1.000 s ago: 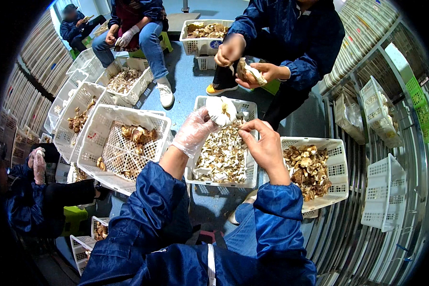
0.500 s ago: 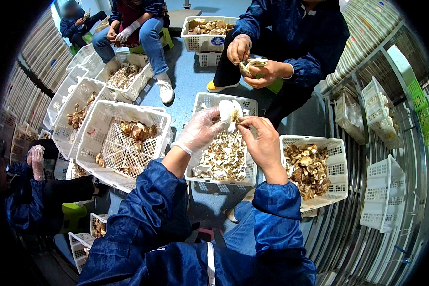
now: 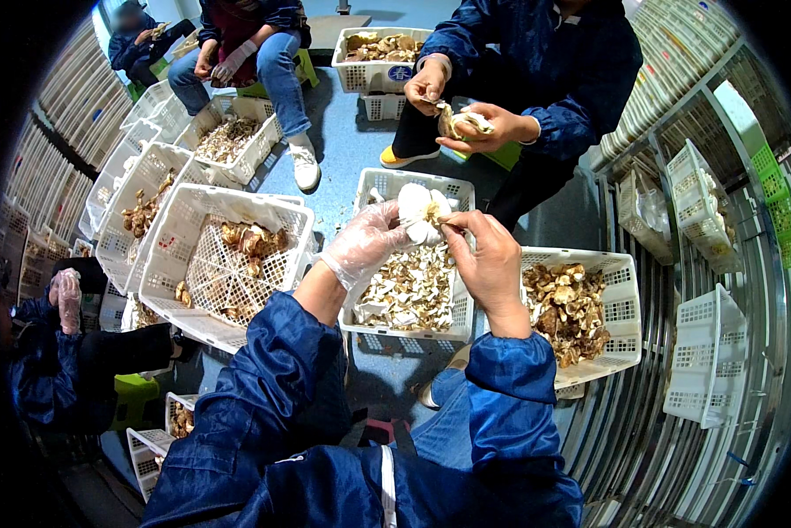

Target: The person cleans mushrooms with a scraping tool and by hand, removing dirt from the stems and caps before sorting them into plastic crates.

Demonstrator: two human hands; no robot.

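A white mushroom (image 3: 416,201) with a yellowish-brown stem end is held above the middle basket. My left hand (image 3: 366,240), in a clear plastic glove, is closed around its left side. From the right, my bare right hand (image 3: 488,264) pinches at the brownish stem end with thumb and forefinger; any small piece between those fingertips is too small to make out. Beneath both hands, the white plastic basket (image 3: 404,331) contains many pale and brown mushroom trimmings (image 3: 410,286).
To the right stands a basket (image 3: 622,304) of brown mushrooms (image 3: 567,317); a larger one (image 3: 162,238) with fewer mushrooms is at left. Across from me, a co-worker's hands (image 3: 479,130) hold another mushroom. Other seated people and baskets are farther left. Metal racking (image 3: 624,440) lines the right.
The mushroom has turned, showing more of its brownish stem end. Both my hands remain at it, shifted only slightly. The facing co-worker's hands have moved a little to the left.
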